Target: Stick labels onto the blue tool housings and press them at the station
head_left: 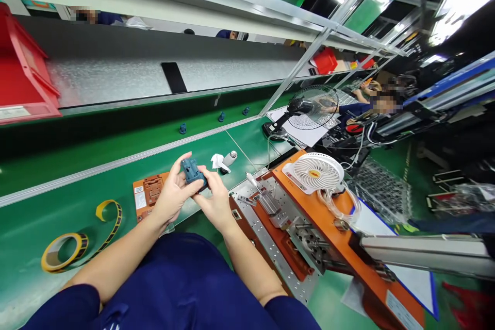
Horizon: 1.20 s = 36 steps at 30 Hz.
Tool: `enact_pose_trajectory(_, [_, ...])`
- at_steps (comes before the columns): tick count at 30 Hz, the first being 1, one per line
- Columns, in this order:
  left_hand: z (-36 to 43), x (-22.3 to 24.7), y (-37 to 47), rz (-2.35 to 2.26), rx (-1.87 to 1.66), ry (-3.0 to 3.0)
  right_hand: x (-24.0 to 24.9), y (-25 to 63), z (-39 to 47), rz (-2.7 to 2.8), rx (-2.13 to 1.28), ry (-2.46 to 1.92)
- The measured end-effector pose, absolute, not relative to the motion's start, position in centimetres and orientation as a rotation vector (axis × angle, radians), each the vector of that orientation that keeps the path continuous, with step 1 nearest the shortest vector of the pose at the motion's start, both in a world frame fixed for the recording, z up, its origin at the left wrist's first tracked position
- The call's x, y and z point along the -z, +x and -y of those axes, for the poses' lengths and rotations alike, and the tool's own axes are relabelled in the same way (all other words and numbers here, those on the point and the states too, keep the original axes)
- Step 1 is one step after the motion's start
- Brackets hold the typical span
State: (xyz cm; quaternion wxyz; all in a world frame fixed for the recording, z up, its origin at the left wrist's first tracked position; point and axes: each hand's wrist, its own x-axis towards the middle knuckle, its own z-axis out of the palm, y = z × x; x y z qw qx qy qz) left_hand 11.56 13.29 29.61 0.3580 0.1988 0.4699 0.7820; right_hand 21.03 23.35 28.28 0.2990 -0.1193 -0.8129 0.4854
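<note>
Teal part: the dark teal moulded part (pixel 192 171) is up between my hands, above the green bench (pixel 127 178), tilted, its recessed face partly in view.
Left hand: my left hand (pixel 170 195) grips its left side, thumb across the lower edge.
Right hand: my right hand (pixel 216 201) closes on the other side, fingers narrow around it.
Orange plate: the orange fixture plate (pixel 152 191) lies just beyond my left wrist, partly covered; I see no teal part seated in its visible recesses.
Blue pieces: three small blue pieces (pixel 221 117) stand apart along the back of the bench, in nobody's hand.
Done so far: the part is off the bench and held; whether anything is fitted to it, I cannot tell.
Left over: I judge its handling unfinished, since it isn't set down.
</note>
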Motion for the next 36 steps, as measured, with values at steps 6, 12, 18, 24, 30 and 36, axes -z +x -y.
enact_pose_trajectory(6, [-11.7, -29.5, 9.7, -1.128, -1.986, 0.477, -29.3, 20.6, -22.6, 1.830, -1.959, -0.377])
enact_pose_trajectory(12, [-11.2, -28.9, 9.3, -1.098, -1.949, 0.459, -28.4, 20.4, -21.5, 1.708, -1.984, -0.474])
enact_pose_trajectory(18, [-10.8, -28.2, 8.9, -1.029, -1.886, 0.494, -28.5, 20.8, -19.9, 1.826, -1.730, -0.608])
enact_pose_trajectory(24, [-10.4, -27.1, 8.9, -0.958, -1.819, 0.450, -28.2, 21.5, -18.4, 2.098, -1.048, -0.644])
enact_pose_trajectory(30, [-10.3, -26.0, 9.3, -0.947, -1.759, 0.430, -28.1, 22.5, -17.5, 2.153, -0.753, -0.670])
enact_pose_trajectory(36, [-10.9, -25.9, 10.4, -0.941, -1.724, 0.485, -27.7, 23.8, -17.8, 2.137, -0.687, -0.653])
